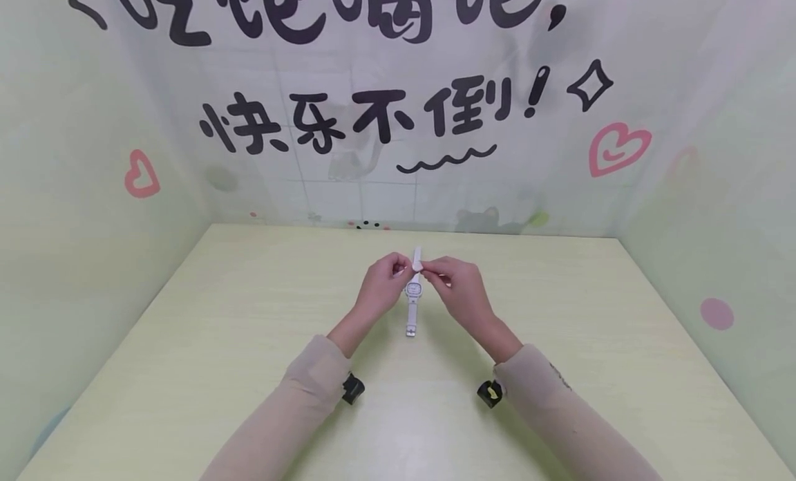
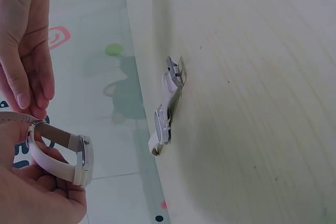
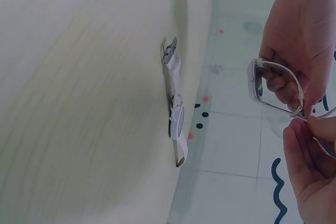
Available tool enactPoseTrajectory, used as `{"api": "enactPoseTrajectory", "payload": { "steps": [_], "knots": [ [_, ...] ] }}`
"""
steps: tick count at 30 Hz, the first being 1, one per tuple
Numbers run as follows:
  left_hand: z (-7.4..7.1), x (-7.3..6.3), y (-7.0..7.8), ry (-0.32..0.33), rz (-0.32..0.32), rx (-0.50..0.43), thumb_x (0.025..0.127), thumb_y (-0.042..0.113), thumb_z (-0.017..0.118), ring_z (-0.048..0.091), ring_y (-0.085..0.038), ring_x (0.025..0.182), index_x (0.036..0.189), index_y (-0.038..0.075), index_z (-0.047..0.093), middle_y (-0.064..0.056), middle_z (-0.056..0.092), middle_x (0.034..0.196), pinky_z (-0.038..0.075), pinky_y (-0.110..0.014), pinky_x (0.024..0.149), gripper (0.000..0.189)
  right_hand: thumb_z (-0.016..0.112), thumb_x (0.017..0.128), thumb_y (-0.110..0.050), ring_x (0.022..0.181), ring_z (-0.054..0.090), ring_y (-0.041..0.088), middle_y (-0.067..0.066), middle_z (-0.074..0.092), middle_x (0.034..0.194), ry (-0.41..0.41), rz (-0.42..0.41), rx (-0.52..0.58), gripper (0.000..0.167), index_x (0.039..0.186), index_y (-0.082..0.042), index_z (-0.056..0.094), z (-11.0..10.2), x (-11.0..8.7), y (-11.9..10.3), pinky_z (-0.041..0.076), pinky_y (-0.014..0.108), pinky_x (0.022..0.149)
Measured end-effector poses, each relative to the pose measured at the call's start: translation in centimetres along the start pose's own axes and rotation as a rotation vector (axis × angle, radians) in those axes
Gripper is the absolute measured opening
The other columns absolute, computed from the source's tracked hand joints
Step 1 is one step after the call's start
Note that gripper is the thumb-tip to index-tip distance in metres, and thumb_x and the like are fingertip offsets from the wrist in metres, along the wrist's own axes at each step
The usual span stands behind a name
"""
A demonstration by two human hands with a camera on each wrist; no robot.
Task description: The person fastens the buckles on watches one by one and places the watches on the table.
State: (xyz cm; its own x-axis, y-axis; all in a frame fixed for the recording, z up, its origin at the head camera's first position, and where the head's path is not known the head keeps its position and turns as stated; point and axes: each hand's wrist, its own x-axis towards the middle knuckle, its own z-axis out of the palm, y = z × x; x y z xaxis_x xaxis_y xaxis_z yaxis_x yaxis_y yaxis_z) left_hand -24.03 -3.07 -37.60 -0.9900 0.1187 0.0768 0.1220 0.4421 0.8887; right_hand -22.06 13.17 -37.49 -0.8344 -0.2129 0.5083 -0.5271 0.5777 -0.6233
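Note:
Both hands meet over the table around a white wristwatch [image 2: 86, 162] whose strap is bent into a loop. My left hand [image 1: 381, 284] holds this watch, its fingers curled under the loop in the left wrist view. Fingertips of my right hand [image 1: 465, 291] pinch at the strap by the buckle [image 3: 299, 113]; the strap's free end sticks out past it. Below the hands, a second white wristwatch [image 1: 413, 289] lies unfastened on the table, face up, its buckle end toward me. Fingers hide part of the held watch in the head view.
The pale wood-grain table [image 1: 218, 315] ends at a printed curtain [image 1: 348, 184] at the back, with curtain walls on both sides. Black wrist cameras [image 1: 352, 388] sit at the inner side of each sleeve.

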Motion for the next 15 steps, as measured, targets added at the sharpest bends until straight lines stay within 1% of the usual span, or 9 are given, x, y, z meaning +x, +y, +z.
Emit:
{"api": "enactPoseTrajectory", "payload": {
  "steps": [3, 7, 11, 15],
  "knots": [
    [-0.06, 0.0, 0.05, 0.002, -0.006, 0.017, 0.096, 0.015, 0.062, 0.051, -0.015, 0.077, 0.103, 0.002, 0.065, -0.009, 0.065, 0.092, 0.041, -0.02, 0.064, 0.015, 0.071, 0.09, -0.003, 0.088, 0.074, 0.023, 0.013, 0.076, 0.098, 0.006, -0.045, -0.055, 0.021, 0.11, -0.001, 0.075, 0.11, -0.17, -0.16, 0.062, 0.031, 0.076],
    [-0.19, 0.04, 0.22, 0.0, -0.008, 0.029, 0.096, 0.014, 0.062, 0.05, -0.015, 0.075, 0.102, 0.002, 0.066, -0.008, 0.063, 0.09, 0.04, -0.021, 0.063, 0.014, 0.072, 0.089, -0.002, 0.087, 0.074, 0.023, 0.013, 0.076, 0.098, 0.002, -0.067, -0.068, 0.022, 0.111, -0.001, 0.075, 0.07, -0.25, -0.24, 0.062, 0.031, 0.077],
    [-0.34, 0.01, 0.27, -0.011, -0.005, 0.023, 0.097, 0.016, 0.061, 0.05, -0.014, 0.076, 0.101, 0.003, 0.066, -0.006, 0.063, 0.089, 0.041, -0.021, 0.064, 0.015, 0.072, 0.089, -0.005, 0.088, 0.074, 0.023, 0.013, 0.076, 0.098, -0.007, -0.037, -0.022, 0.02, 0.109, -0.001, 0.075, 0.04, -0.06, -0.18, 0.062, 0.029, 0.077],
    [-0.43, -0.08, 0.21, -0.034, 0.021, 0.008, 0.098, 0.022, 0.063, 0.05, -0.015, 0.074, 0.1, 0.004, 0.066, -0.005, 0.062, 0.085, 0.041, -0.022, 0.063, 0.019, 0.072, 0.09, -0.006, 0.084, 0.075, 0.024, 0.014, 0.077, 0.094, 0.024, 0.022, 0.041, 0.013, 0.101, 0.0, 0.076, 0.02, 0.29, 0.13, 0.063, 0.031, 0.074]
  ]
}}
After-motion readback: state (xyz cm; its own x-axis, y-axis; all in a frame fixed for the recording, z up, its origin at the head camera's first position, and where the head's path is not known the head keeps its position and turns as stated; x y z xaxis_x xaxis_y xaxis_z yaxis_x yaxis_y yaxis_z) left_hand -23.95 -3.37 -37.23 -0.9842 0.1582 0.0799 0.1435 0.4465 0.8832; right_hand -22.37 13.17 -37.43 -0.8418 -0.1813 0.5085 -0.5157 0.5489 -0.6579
